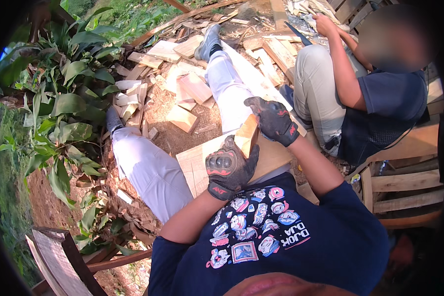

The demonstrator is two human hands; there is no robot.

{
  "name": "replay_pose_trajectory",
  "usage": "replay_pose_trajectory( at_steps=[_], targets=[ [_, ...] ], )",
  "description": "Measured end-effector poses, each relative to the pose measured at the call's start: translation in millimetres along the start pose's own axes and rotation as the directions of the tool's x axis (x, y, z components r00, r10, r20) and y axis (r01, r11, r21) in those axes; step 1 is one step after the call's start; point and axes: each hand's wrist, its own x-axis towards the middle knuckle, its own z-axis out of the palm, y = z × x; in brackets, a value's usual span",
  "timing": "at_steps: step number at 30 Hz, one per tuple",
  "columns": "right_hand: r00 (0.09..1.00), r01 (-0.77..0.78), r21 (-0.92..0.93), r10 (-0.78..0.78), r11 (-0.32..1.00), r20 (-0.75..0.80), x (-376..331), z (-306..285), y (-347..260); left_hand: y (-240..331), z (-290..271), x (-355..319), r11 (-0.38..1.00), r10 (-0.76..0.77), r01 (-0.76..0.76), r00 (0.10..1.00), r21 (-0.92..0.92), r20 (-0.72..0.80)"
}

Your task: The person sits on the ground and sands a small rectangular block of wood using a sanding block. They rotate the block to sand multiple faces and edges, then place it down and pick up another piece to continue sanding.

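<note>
Both my hands wear black work gloves with red marks. My left hand is closed round the near left side of a small pale wooden block held tilted over my lap. At the block's far right end, my right hand presses against it with fingers curled; its fingertips are partly hidden. Under the block a wide flat wooden board lies across my thighs, its right part showing beyond the block. The block's underside is hidden.
Cut wood pieces and sawdust cover the ground between my outstretched legs. At right a person sits close by, holding a dark blade. Leafy plants stand at left. A wooden slatted structure is at lower right.
</note>
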Motion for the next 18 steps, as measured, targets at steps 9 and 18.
replay_pose_trajectory(
  at_steps=[9,18],
  targets=[
    [0.995,0.030,0.019,-0.028,0.999,-0.096,3,1,-10,-8,10,4,1.000,0.013,-0.013,1.000,-0.008,-0.028],
    [0.999,0.015,-0.047,-0.013,0.999,0.035,3,4,0,-2,3,-4,1.000,-0.013,0.013,1.000,0.028,-0.002]
  ],
)
